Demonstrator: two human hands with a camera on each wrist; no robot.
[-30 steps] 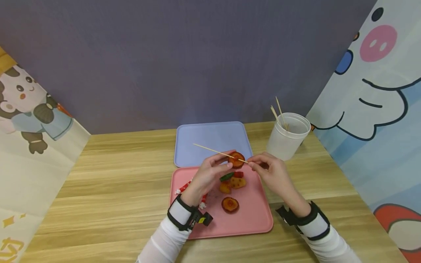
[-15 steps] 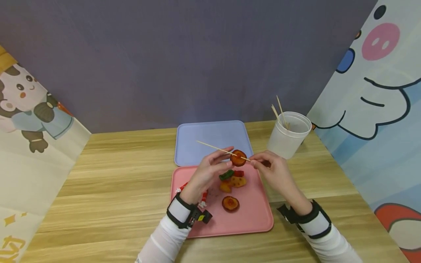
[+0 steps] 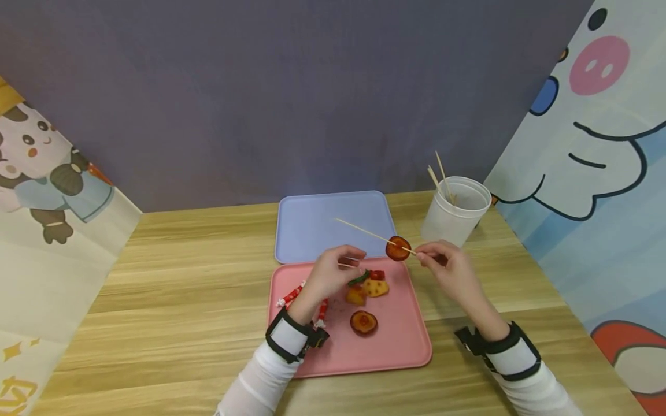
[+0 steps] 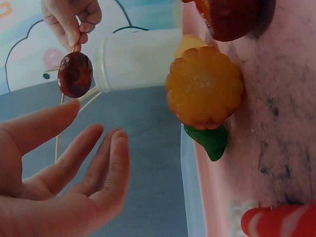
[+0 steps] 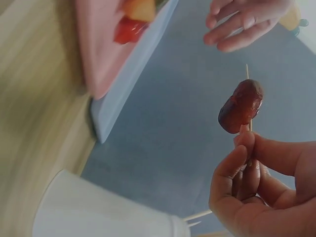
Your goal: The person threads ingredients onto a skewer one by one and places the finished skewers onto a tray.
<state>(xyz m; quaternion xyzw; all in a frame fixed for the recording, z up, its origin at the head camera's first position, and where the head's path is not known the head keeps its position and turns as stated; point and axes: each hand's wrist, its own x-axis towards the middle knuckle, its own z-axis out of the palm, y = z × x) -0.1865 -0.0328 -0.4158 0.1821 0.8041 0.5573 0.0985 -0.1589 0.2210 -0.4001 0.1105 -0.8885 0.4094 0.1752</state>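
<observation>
My right hand (image 3: 451,267) pinches a thin bamboo skewer (image 3: 361,230) near one end, above the far right corner of the pink tray (image 3: 400,346). A round, glossy brown mushroom cap (image 3: 398,249) is threaded on it close to those fingertips (image 5: 245,140). The skewer's long free end points left over the blue tray (image 3: 312,222). My left hand (image 3: 333,273) is apart from the skewer, over the pink tray, its fingers (image 4: 112,163) loosely bent around nothing. Below it lie yellow pieces (image 3: 376,288), a green piece (image 3: 358,279) and a red piece (image 3: 377,275).
Another mushroom cap (image 3: 363,323) lies on the pink tray, with red-and-white sticks (image 3: 321,314) partly behind my left arm. A white bucket (image 3: 451,222) holding several skewers (image 3: 441,173) stands at the back right, near my right hand. A grey panel (image 3: 312,104) rises behind the table.
My left hand has let go of the mushroom cap and drawn slightly down. The right hand has moved right, carrying the skewer and cap away from it.
</observation>
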